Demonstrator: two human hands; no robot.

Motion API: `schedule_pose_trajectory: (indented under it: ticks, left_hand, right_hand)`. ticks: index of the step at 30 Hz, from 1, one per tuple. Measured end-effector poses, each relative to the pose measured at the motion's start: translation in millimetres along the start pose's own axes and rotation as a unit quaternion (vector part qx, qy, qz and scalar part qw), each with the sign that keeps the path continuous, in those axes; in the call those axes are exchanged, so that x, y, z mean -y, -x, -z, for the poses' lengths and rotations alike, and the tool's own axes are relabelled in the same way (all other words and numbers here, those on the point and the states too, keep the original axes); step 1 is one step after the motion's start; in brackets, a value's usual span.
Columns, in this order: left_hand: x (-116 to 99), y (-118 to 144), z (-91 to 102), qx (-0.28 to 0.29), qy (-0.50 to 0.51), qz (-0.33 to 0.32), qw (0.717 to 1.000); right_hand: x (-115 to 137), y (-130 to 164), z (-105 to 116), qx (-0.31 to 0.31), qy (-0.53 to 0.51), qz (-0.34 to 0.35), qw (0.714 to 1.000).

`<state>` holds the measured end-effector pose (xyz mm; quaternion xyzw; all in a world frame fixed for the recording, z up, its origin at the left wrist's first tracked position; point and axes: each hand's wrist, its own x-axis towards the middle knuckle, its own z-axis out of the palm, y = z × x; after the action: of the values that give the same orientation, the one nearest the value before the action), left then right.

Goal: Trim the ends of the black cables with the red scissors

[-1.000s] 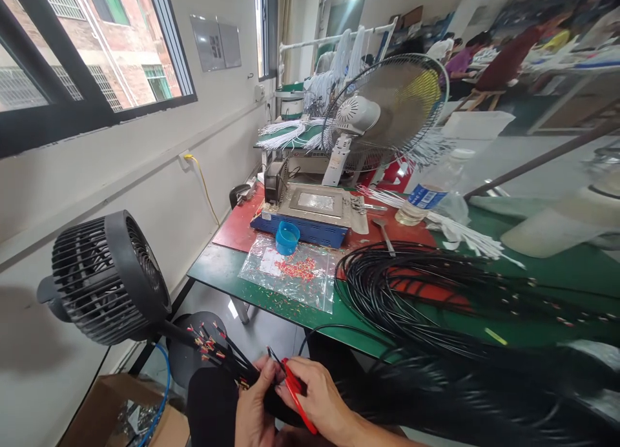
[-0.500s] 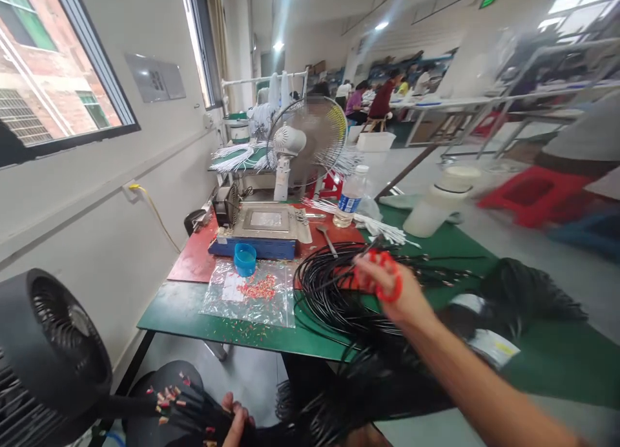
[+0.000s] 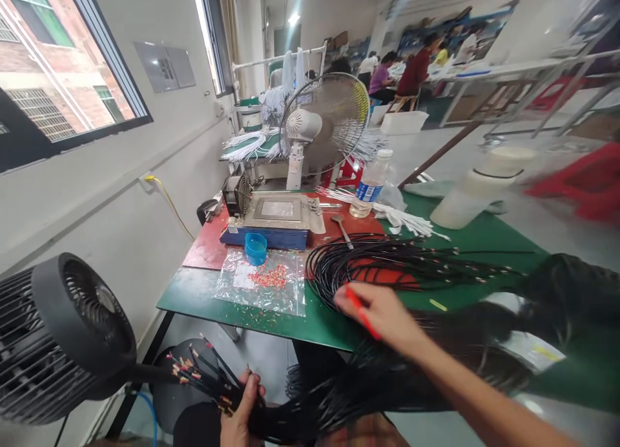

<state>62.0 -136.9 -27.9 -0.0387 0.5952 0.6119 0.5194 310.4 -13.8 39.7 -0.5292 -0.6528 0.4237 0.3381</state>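
My left hand (image 3: 243, 405) is closed around a thick bundle of black cables (image 3: 285, 422) low in front of my lap. Their ends fan out to the left, with short coloured wires showing. Over the table, my right hand (image 3: 387, 318) is closed on red-handled scissors (image 3: 361, 311); only the red handle shows, and the blades cannot be made out. Just beyond that hand lies a loose coil of black cables (image 3: 322, 269), its ends spread to the right.
A clear bag (image 3: 290, 298) with orange-red scraps lies beneath a blue cup (image 3: 255, 249). Behind are a hot plate (image 3: 266, 236), spoon (image 3: 341, 230), bottle (image 3: 367, 192) and white jug (image 3: 460, 201). A black fan (image 3: 72, 331) stands left; a larger fan (image 3: 324, 124) stands behind the table.
My right hand has come down and nearer with the scissors, away from the far side of the coil. The left hand has risen slightly with its bundle. The view has swung left.
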Motion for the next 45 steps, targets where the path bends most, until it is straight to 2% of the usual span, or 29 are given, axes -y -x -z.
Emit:
schedule_pose_trajectory:
  ticks: [3,5,7,11,15,20,25,30,34,37,39,42,45]
  left_hand:
    - [-4,6,-0.9,0.039,0.019,-0.01,0.999]
    - [-4,7,1.4,0.051,0.024,-0.004,0.998]
    - [-5,8,3.3,0.038,0.031,0.008,0.999]
    - [-5,8,3.3,0.036,0.012,0.002,0.999]
    - [-1,6,3.3,0.062,-0.037,-0.026,0.997]
    - [0,6,4.3,0.076,-0.056,-0.016,0.995]
    - [-4,9,4.2,0.057,-0.061,-0.021,0.996]
    - [-9,12,-0.2,0.053,-0.069,-0.028,0.996]
    - [-10,12,-1.8,0.052,-0.063,-0.032,0.996]
    - [-8,9,0.1,0.053,-0.035,-0.022,0.998]
    - [-7,8,2.5,0.035,0.004,-0.001,0.999]
    - [-5,6,6.4,0.038,0.028,0.016,0.999]
    - [-6,7,8.0,0.078,0.004,-0.015,0.997]
  right_hand:
    - [12,13,-61,0.151,0.158,0.069,0.973]
    - [19,21,-84,0.214,0.202,0.102,0.95]
    - [23,27,-95,0.255,0.219,0.115,0.935]
    - [25,30,-103,0.304,0.222,0.117,0.919]
    - [23,29,-108,0.307,0.216,0.112,0.92]
    - [23,27,-112,0.319,0.193,0.097,0.923]
    - [23,25,-115,0.34,0.192,0.087,0.917]
    - [16,21,-120,0.314,0.223,0.123,0.915]
    - [10,20,-126,0.313,0.209,0.102,0.921]
    - [8,19,-131,0.321,0.138,0.039,0.936]
    - [10,18,-134,0.328,0.042,-0.033,0.943]
    - [15,15,-141,0.324,-0.113,-0.119,0.932]
    - [23,12,-148,0.325,-0.208,-0.154,0.91]
